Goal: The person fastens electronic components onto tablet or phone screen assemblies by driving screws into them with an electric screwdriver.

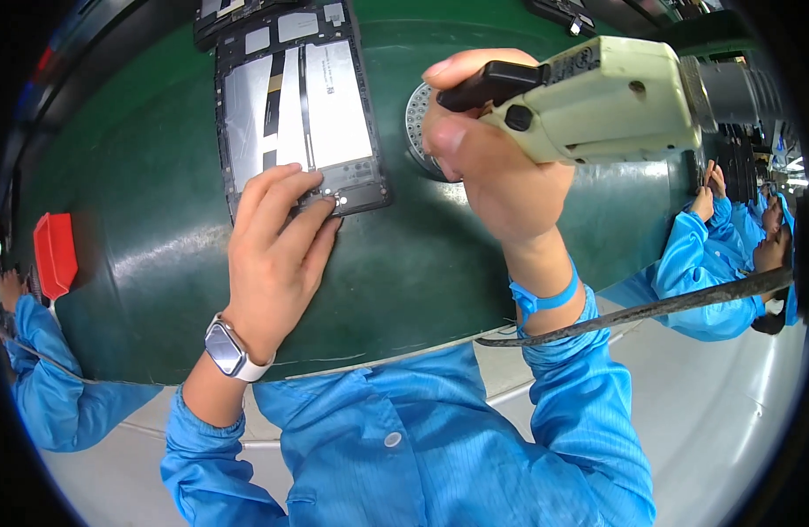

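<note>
An opened tablet, with a silvery battery and dark ribbon cables, lies on the green work mat. On its near end rest the fingertips of my left hand, fingers stretched out and apart, close to small round white spots. My right hand is wrapped round a pale green electric screwdriver with a black lever. This tool is raised above the mat, to the right of the tablet; its bit is not visible. Partly hidden behind my right hand is a round metal dish with many holes.
A thick dark cord crosses my right forearm. A red dustpan-like scoop lies at the left. More dark device parts sit at the far side. Co-workers in blue are at both sides, one sleeve on the right.
</note>
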The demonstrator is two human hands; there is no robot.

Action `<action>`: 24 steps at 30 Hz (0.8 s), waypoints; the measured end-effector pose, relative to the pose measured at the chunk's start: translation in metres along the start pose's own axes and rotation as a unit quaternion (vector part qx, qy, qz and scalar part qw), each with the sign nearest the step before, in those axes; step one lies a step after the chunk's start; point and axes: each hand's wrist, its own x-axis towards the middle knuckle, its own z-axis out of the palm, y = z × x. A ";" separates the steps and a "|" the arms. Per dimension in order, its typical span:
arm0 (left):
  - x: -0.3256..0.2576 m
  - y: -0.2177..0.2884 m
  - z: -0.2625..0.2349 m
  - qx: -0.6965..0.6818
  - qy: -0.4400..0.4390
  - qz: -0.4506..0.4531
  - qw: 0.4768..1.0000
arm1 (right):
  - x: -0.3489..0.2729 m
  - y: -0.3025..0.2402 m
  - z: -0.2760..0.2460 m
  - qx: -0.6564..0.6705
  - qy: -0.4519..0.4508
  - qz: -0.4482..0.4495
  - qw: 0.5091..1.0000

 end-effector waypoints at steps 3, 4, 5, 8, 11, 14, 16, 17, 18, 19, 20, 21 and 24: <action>0.002 0.009 0.003 0.035 0.010 -0.012 0.999 | 0.000 0.002 -0.003 -0.004 0.007 0.007 1.000; 0.002 0.013 0.001 0.062 0.015 -0.024 0.998 | 0.001 0.001 -0.001 0.002 0.006 0.002 1.000; 0.004 0.018 -0.001 0.065 0.018 -0.024 0.997 | 0.001 -0.001 0.001 0.008 0.005 -0.003 1.000; 0.005 0.024 -0.003 0.127 -0.021 -0.033 0.991 | 0.002 -0.006 0.003 -0.016 0.007 0.016 1.000; 0.007 0.020 -0.014 0.024 -0.036 -0.067 0.997 | -0.001 -0.002 0.001 -0.003 0.008 0.024 1.000; -0.014 -0.005 -0.016 0.061 0.006 -0.143 0.988 | 0.004 -0.005 -0.005 -0.014 0.013 0.022 1.000; -0.029 -0.021 -0.017 0.055 0.005 -0.179 0.982 | 0.008 -0.005 -0.006 -0.012 0.018 0.024 0.999; -0.032 -0.026 -0.017 0.012 0.020 -0.175 0.984 | 0.009 -0.005 -0.006 -0.013 0.014 0.024 1.000; -0.034 -0.028 -0.017 -0.031 0.035 -0.170 0.984 | 0.010 -0.006 -0.005 0.002 0.027 0.033 0.999; -0.031 -0.027 -0.016 -0.036 0.041 -0.171 0.984 | 0.012 -0.006 -0.008 0.013 0.039 0.041 0.998; -0.027 -0.025 -0.017 -0.196 0.094 -0.219 0.951 | 0.014 -0.003 -0.013 0.018 0.039 0.042 0.998; -0.022 -0.023 -0.018 -0.350 0.143 -0.259 0.889 | 0.016 -0.001 -0.016 0.013 0.033 0.040 0.999; -0.010 -0.019 -0.035 -0.564 0.182 -0.320 0.739 | 0.033 0.007 -0.020 0.018 0.073 0.017 0.997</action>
